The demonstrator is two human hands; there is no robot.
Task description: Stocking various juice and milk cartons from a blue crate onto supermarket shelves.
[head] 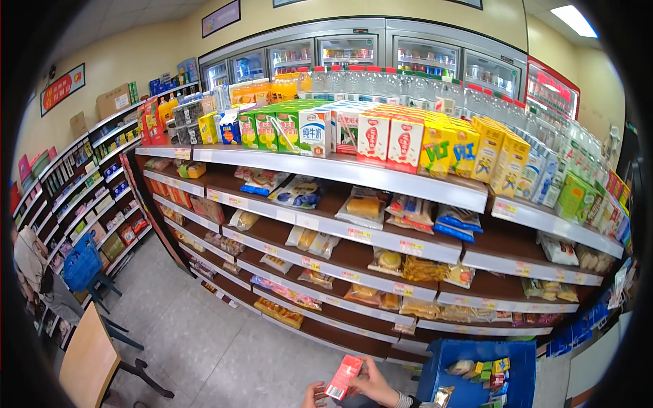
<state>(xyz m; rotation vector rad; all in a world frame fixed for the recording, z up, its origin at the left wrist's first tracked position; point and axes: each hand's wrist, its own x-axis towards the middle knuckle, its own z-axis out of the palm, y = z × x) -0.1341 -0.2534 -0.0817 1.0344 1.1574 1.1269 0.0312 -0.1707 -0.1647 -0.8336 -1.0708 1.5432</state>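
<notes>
A small red drink carton, with a barcode at its lower end, is in my right hand. The thumb and fingers grip its right side, above the floor in front of the shelves. My left hand is at the carton's lower left corner, its fingers curved and apart; whether they touch it I cannot tell. A dark thing shows partly under my right hand, too cut off to name. To the right of my hands stands a blue plastic crate holding several small cartons and wrapped snacks.
A store shelf unit spans the view, with drink cartons and bottles on top and packaged bread below. Glass-door fridges line the back wall. At left are a wooden tabletop, a blue basket and a person.
</notes>
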